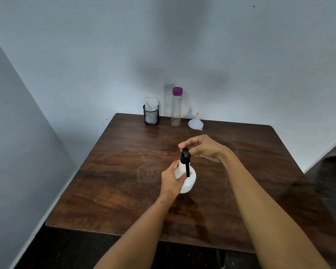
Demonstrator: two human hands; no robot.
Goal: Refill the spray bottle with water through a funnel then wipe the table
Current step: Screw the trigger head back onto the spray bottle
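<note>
White spray bottle (185, 178) stands upright, left hand (170, 180) gripping body, right hand (201, 146) pinching black head (185, 153).

2 bottles (185, 176) (176, 107), 1 funnel (196, 122), 1 mesh cup (151, 115), 1 table (109, 171).

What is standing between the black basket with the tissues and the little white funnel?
A tall clear bottle with a purple cap stands between the mesh basket and the funnel, at the table's far edge, in the head view.
</note>
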